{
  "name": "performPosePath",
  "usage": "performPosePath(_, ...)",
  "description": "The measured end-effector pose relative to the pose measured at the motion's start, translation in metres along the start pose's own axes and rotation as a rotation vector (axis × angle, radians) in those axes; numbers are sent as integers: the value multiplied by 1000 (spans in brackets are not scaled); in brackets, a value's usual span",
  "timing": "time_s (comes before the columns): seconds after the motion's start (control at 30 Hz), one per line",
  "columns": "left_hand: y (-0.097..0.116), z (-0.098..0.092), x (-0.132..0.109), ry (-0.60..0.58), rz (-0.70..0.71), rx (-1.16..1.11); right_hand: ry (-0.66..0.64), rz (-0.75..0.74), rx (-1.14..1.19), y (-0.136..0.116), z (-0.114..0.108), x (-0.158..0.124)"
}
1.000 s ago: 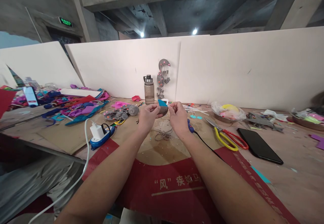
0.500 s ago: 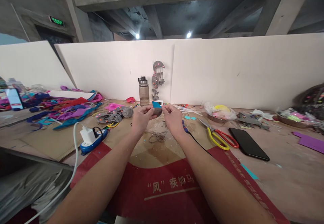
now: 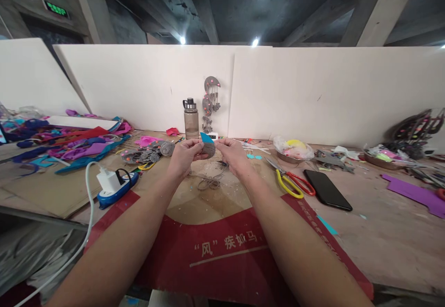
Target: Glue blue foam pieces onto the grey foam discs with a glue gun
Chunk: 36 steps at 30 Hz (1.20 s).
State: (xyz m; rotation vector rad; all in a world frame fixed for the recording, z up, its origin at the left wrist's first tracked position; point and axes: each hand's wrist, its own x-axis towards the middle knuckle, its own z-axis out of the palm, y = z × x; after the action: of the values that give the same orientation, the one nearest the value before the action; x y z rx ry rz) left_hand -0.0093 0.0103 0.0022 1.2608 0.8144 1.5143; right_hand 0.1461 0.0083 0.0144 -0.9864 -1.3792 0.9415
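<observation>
Between my two hands, above the brown board, is a small rounded grey felt piece point(image 3: 209, 150) with a pointed blue piece point(image 3: 206, 138) standing up from its upper edge. My left hand point(image 3: 184, 157) pinches the grey piece at its left side. At the right edge, my right hand point(image 3: 232, 154) has thumb and fingers closed on the same piece. Below them lies a loose bundle of grey cord point(image 3: 209, 182). Two small blue cut-outs point(image 3: 253, 157) rest just right of my right hand.
Scissors point(image 3: 290, 182) with red and yellow handles lie beside a black phone point(image 3: 327, 189). A water bottle point(image 3: 191, 121) and a hanging grey felt ornament point(image 3: 211, 98) stand at the back. Left are a power strip point(image 3: 118, 191) and coloured felt scraps point(image 3: 86, 145).
The view has shifted slightly, so the table things appear further left. Both hands keep hold of the grey felt piece, which now shows more of its rounded face.
</observation>
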Motion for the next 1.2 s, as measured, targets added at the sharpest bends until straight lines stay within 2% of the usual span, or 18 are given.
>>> performPosePath(0.17, 4, -5, 2, -66, -79, -33, -57, 98, 122, -11, 0, -6)
performPosePath(0.33, 4, -9, 4, -120, -135, -76, -126, 134, 230, -13, 1, -9)
performPosePath(0.6, -2, -2, 1, -66, -102, -79, -21, 197, 304, -3, 2, -7)
performPosePath(0.87, 2, 2, -3, -170, -100, -87, 22, 155, 316, 3, -2, -5)
performPosePath(1.07, -2, 1, -2, -78, -89, -84, 3, 130, 312, 0, 3, -7)
performPosePath(1.2, -4, 2, -2, -82, -121, -111, 4, 125, 326, 1, 4, -7)
